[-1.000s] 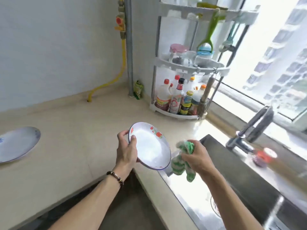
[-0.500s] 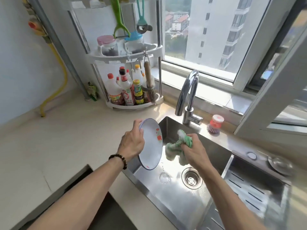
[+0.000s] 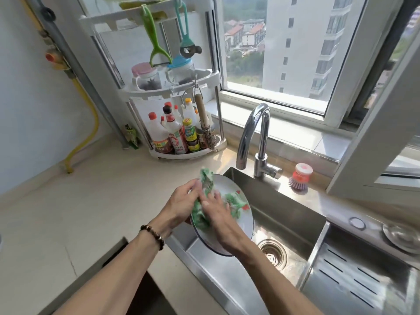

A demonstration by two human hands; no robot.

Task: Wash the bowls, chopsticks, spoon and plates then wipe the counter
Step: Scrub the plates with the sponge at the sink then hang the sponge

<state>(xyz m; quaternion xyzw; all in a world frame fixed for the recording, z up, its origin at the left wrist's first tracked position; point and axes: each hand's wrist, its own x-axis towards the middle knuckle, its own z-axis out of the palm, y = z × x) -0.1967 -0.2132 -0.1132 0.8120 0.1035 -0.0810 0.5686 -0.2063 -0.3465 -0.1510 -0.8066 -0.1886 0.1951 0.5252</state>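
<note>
A white plate (image 3: 244, 221) with a dark rim and small red flowers is tilted over the left end of the steel sink (image 3: 293, 219). My left hand (image 3: 181, 203) grips its left edge from behind. My right hand (image 3: 218, 214) lies flat on the plate's face and presses a green and white cloth (image 3: 205, 185) against it. The cloth spreads over most of the upper face and sticks up past the top rim. No water runs from the faucet (image 3: 254, 137).
A white corner rack (image 3: 181, 153) with sauce bottles and a small whisk brush stands behind the sink on the beige counter (image 3: 79, 208). A red-topped dish brush (image 3: 300, 177) stands right of the faucet. The drain (image 3: 271, 251) and a slotted drainboard (image 3: 354, 280) lie to the right.
The plate went from over the counter to over the sink. My right hand brought the cloth from beside the plate onto its face. My view swung right toward the sink.
</note>
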